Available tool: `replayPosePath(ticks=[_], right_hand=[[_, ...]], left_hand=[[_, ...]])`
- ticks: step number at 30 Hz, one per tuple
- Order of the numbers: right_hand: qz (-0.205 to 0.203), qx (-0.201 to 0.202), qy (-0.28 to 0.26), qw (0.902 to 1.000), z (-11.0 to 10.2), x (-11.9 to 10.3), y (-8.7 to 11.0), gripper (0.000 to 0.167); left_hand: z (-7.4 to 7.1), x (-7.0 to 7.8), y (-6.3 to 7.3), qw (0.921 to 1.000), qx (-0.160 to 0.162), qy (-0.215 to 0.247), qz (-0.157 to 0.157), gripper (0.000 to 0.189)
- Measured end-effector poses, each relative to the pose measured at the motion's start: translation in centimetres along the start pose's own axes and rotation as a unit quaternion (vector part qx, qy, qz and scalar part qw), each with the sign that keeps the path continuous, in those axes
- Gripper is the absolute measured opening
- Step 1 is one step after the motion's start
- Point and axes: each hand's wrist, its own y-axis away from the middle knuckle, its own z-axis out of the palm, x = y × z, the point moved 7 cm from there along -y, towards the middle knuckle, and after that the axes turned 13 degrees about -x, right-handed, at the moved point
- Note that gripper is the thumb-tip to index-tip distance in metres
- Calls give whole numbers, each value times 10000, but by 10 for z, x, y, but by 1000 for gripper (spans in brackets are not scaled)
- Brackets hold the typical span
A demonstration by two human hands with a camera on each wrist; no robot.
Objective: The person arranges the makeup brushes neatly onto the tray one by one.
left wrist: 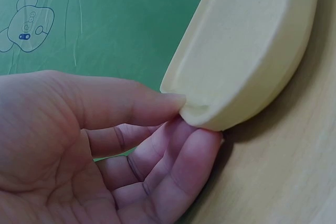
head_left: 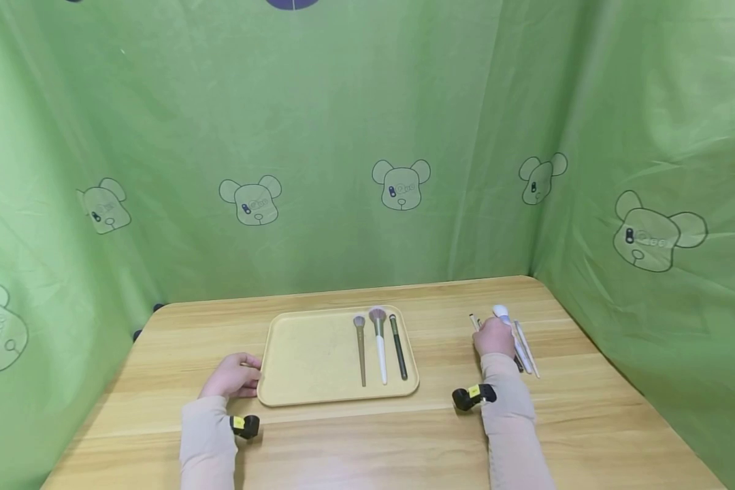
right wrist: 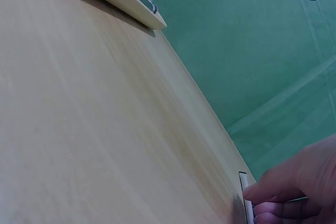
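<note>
within left grip [head_left: 233,376], tray edge [left wrist: 262,87]

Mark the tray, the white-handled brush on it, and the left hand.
Tray [head_left: 309,361], head view: its bare floor.
White-handled brush [head_left: 381,348], head view: its white handle.
Left hand [head_left: 231,376], head view: back of the hand.

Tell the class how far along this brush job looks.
Three brushes lying on the tray look done. In hand: the left hand pinches the tray's edge; the right hand is among the loose brushes, its grip unclear. Remaining, probably: those loose brushes on the table.
</note>
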Motion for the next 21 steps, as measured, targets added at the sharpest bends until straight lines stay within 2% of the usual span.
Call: replayPosePath(ticks=[5, 10, 21], right_hand=[[14, -43, 50, 10000, 3, 0, -2, 11], [67, -107, 74, 9999, 5, 1, -3, 19], [127, -275, 89, 9995, 3, -3, 0, 15]], left_hand=[[0, -1, -1, 10000, 15, 28, -3, 27], [0, -2, -1, 10000, 14, 22, -18, 27], [-1, -3, -3, 10000, 18, -28, -34, 28]])
